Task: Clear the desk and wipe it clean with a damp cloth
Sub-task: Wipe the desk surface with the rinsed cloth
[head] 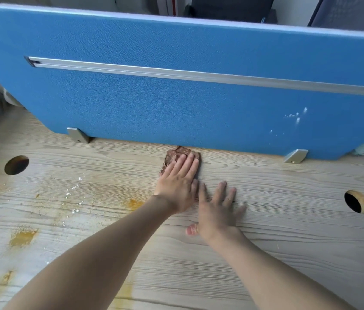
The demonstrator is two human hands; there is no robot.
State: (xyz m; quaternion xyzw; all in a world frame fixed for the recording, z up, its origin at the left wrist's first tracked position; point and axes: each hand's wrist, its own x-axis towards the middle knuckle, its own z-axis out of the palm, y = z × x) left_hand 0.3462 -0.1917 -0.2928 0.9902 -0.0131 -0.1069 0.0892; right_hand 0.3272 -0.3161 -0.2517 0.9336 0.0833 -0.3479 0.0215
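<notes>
Your cloth [174, 155] sits right at the back of the counter [288, 242], tucked against the foot of the blue partition [176, 97]. Your left hand [177, 186] is pressing it down with flat, straight fingers and no curl round it, so I'd say it could slip out from under your palm, or bunch up against the panel if you push harder that way. It's a small brown wad, crumpled and mottled, mostly hidden under your fingers; whether it's damp I can't tell. Your right hand [219, 211] lies just beside, fingers spread flat on the bare wood, holding nothing, and close enough that a stroke to the right would likely run into it. Further out on your left, the orange-yellow stains [23, 238] and white crumbs [73, 193] are well apart from the cloth. Sweep carelessly and, I reckon, the crumbs drop down the round cable hole [16, 165] or the stains just smear.
</notes>
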